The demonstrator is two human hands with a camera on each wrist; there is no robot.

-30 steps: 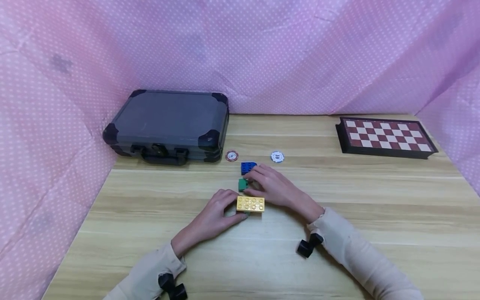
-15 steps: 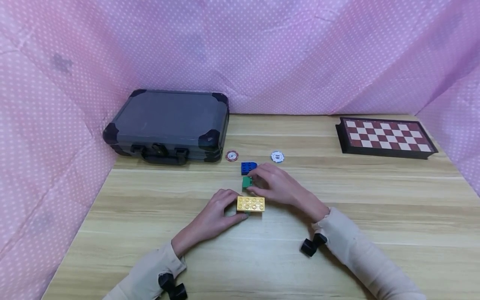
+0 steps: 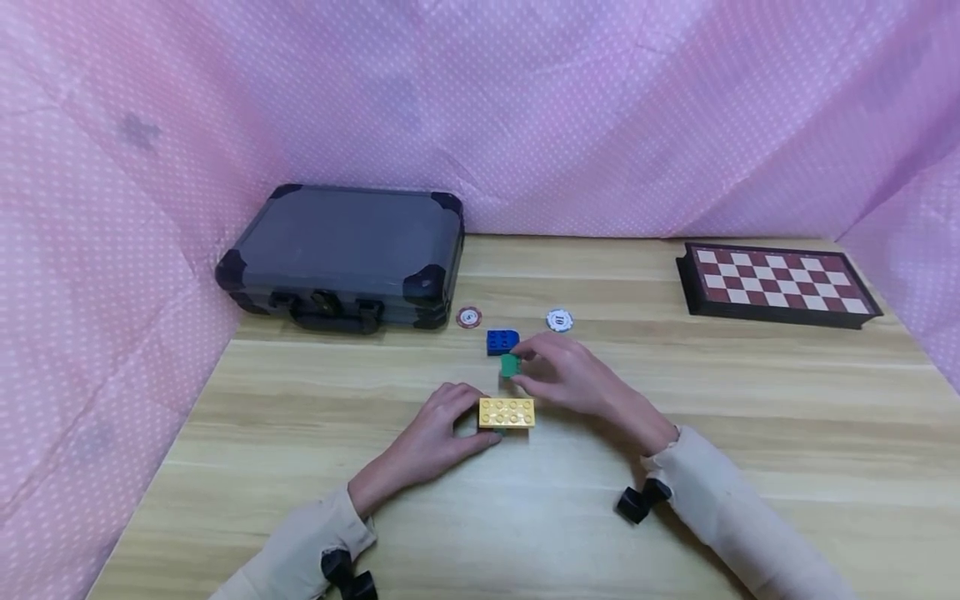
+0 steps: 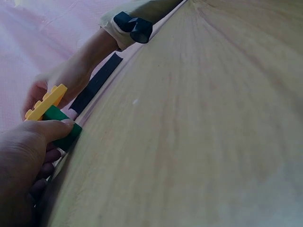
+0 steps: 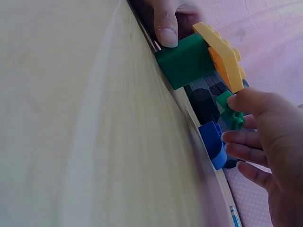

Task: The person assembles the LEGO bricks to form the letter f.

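Note:
My left hand [image 3: 429, 435] grips a dark green toy block [image 5: 187, 61] standing on the table, its thumb on the near side. On top of that block sits a yellow building brick [image 3: 507, 413] with two rows of studs, jutting out past it. Just beyond, my right hand [image 3: 573, 377] pinches a small bright green brick [image 3: 510, 366] between thumb and fingers, its studs turned sideways. In the right wrist view this small brick [image 5: 224, 101] shows beside the yellow one. A blue brick [image 3: 502, 342] with one rounded end lies on the table behind the right fingertips.
A red poker chip [image 3: 468, 317] and a white one [image 3: 559, 320] lie behind the blue brick. A grey case [image 3: 345, 237] with black corners stands at back left, a chessboard box [image 3: 780, 279] at back right. Pink dotted cloth [image 3: 562, 117] hangs behind the wooden table [image 3: 750, 400].
My right hand has drawn the small green brick to the right, away from its earlier spot, and turned it slightly. The left hand holds its place. The head view has shifted a little.

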